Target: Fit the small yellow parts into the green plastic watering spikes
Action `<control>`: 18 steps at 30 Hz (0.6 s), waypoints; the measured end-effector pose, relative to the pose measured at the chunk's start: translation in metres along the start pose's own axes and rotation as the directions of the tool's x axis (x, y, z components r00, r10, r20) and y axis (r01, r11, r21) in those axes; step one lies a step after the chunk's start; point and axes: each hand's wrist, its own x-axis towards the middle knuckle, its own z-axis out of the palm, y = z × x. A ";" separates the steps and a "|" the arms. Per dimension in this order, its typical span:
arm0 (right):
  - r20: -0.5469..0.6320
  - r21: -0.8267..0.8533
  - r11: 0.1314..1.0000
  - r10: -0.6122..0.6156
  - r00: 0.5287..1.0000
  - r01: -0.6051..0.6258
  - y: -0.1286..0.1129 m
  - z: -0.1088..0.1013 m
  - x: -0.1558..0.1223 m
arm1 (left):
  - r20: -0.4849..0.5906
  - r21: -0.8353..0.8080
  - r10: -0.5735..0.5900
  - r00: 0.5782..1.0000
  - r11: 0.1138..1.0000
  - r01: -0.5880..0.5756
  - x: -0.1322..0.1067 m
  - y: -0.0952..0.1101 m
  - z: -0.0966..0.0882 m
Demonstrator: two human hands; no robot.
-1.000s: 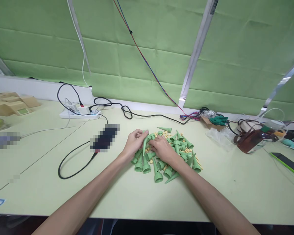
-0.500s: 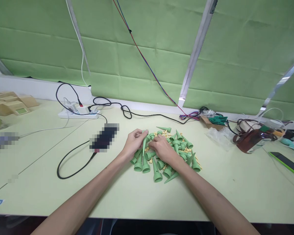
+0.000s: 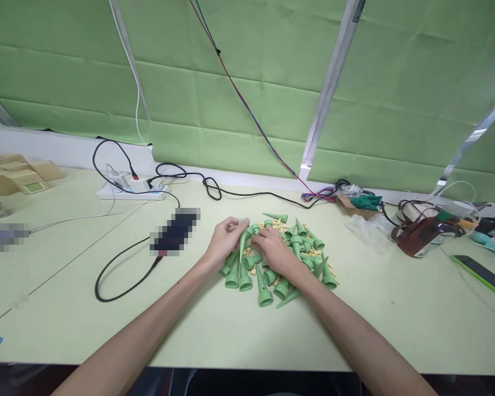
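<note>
A heap of green plastic cone spikes, mixed with several small tan pieces, lies on the pale green table. My left hand is closed around one green cone, which points down toward the heap. Beside it, my right hand rests on top of the heap. Its fingers are curled at the held cone's upper end. What they pinch is hidden.
A blurred dark device with a black cable lies left of the heap. A white power strip sits at the back. At right are a brown bottle, a plastic bag and a dark phone. Cardboard boxes stand far left.
Both hands stay at the heap with only slight finger movement; the view has shifted a little.
</note>
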 end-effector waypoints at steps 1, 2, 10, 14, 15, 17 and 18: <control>-0.024 0.014 1.000 -0.005 1.000 0.005 0.000 -0.001 0.000 | 0.001 0.001 0.002 1.000 1.000 -0.002 0.000 0.000 0.000; -0.053 0.037 0.999 -0.007 0.999 0.009 -0.001 -0.002 -0.001 | 0.003 0.001 0.004 1.000 1.000 -0.004 0.000 0.000 0.000; -0.266 0.543 0.839 0.196 0.944 -0.021 -0.007 -0.023 -0.013 | 0.062 -0.031 -0.001 0.998 1.000 0.003 -0.003 0.005 0.000; -0.139 0.841 0.534 0.372 0.918 -0.089 -0.001 -0.024 -0.020 | 0.138 -0.036 -0.011 0.990 0.999 0.016 -0.009 0.007 0.003; -0.117 0.884 0.459 0.399 0.910 -0.088 0.001 -0.022 -0.021 | 0.163 -0.038 -0.011 0.987 0.999 0.018 -0.010 0.007 0.004; -0.082 0.934 0.349 0.417 0.905 -0.076 0.002 -0.019 -0.022 | 0.209 -0.039 -0.003 0.978 0.999 0.011 -0.012 0.007 0.004; -0.067 0.947 0.312 0.415 0.907 -0.073 0.002 -0.018 -0.022 | 0.227 -0.033 0.006 0.974 0.999 0.001 -0.012 0.006 0.005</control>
